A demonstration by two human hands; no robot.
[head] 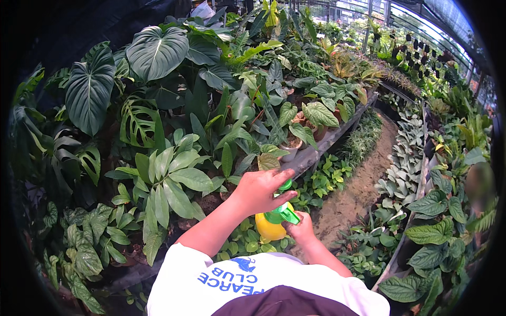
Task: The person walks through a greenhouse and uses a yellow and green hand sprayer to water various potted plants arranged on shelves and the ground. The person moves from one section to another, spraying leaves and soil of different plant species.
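A yellow pump sprayer bottle [270,226] with a green head stands upright before my chest. My right hand [299,227] grips it around the green handle on its right side. Over its top, my left hand [263,189] reaches across from the left, with the fingers at the green pump knob [285,185]; whether they close on the knob is hard to tell. Just beyond the hands are a white pot [291,150] and a potted plant with veined leaves [319,113]. To the left spreads a plant with long leaflets [182,177].
Dense foliage plants fill a bench with a grey edge [336,136] on the left and ahead. A bare dirt path [361,173] curves away at the right. Beyond it, a second bed has a pale edging [411,221] and silvery-leaved plants [405,158]. Dark pots [415,55] hang farther back.
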